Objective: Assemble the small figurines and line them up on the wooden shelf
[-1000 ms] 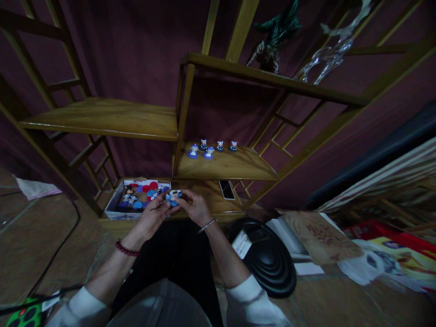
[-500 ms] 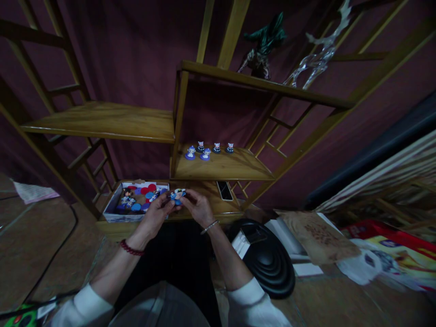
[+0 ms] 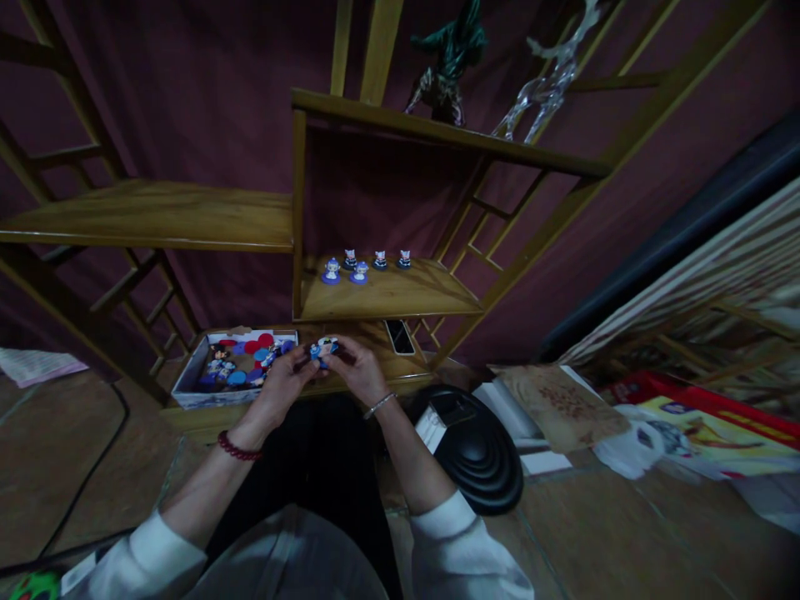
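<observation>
A small blue and white figurine [image 3: 323,348] is held between both hands, in front of the lowest shelf. My left hand [image 3: 288,377] pinches it from the left, my right hand [image 3: 357,371] from the right; the fingers of both are closed on it. Just left of them is a white-walled box [image 3: 187,379] with several figurines [image 3: 220,365] and red, blue and purple discs [image 3: 236,378]. On the shelf above stand two purple-based figurines [image 3: 331,271] at the front left and three dark-based figurines [image 3: 380,260] behind them.
A phone [image 3: 399,337] lies on the lowest shelf [image 3: 375,358], right of my hands. Higher up stand a green-clad statue [image 3: 451,58] and a clear deer figure [image 3: 543,92]. On the floor at right are a black ridged base [image 3: 481,454], a brown printed sheet [image 3: 556,404] and a plastic bag [image 3: 631,446].
The view has shifted, so the shelves sit further left and higher. Both hands still hold the figurine, which appears slightly turned between the fingers.
</observation>
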Tool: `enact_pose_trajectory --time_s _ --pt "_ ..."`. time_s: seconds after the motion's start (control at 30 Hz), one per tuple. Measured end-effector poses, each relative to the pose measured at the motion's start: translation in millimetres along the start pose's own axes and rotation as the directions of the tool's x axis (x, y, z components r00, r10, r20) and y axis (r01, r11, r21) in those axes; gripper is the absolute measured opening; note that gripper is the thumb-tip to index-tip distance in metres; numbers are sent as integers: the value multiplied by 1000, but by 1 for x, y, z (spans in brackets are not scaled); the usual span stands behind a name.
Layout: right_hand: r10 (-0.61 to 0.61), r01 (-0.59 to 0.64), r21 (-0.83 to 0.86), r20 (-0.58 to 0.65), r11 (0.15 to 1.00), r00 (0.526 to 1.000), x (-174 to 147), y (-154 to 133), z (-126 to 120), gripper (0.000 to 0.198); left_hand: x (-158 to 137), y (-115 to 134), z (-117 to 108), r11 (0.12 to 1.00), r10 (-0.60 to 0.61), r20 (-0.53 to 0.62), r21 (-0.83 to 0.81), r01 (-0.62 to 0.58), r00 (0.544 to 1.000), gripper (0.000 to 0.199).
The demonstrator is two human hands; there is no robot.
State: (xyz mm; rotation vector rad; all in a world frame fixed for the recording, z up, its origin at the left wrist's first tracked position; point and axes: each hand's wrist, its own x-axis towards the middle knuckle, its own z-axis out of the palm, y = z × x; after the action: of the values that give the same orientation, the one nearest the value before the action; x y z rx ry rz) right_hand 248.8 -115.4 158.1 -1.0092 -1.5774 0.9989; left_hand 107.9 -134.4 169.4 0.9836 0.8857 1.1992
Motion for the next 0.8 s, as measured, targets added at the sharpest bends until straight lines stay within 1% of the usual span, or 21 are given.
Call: enact_pose_trajectory --time_s 0.07,0.17,0.27,0.4,0.5,0.6,0.8 --pt "-10 10 -13 1 1000 1000 -2 2 -3 33 1 -1 1 999 -18 20 42 17 1000 38" --pt "-18 17 -37 -8 999 1000 -4 5 -7 26 2 -2 5 996 -35 47 89 31 998 36" --pt "-18 18 -43 6 999 1000 -5 8 -13 25 1 0 9 992 -42 54 118 36 998 34" --pt "-30 32 -42 40 999 999 -6 8 -21 28 0 1 11 990 -58 75 130 48 996 34" --pt "-11 14 -33 73 999 997 -7 8 -24 27 0 -1 10 991 -77 96 117 66 992 32" --pt "15 -14 -16 81 1000 997 -7 9 -24 26 1 -4 9 992 -87 94 104 77 992 30" --pt "57 -57 0 35 998 998 -8 12 -17 28 2 -4 10 987 -76 51 148 68 996 34"
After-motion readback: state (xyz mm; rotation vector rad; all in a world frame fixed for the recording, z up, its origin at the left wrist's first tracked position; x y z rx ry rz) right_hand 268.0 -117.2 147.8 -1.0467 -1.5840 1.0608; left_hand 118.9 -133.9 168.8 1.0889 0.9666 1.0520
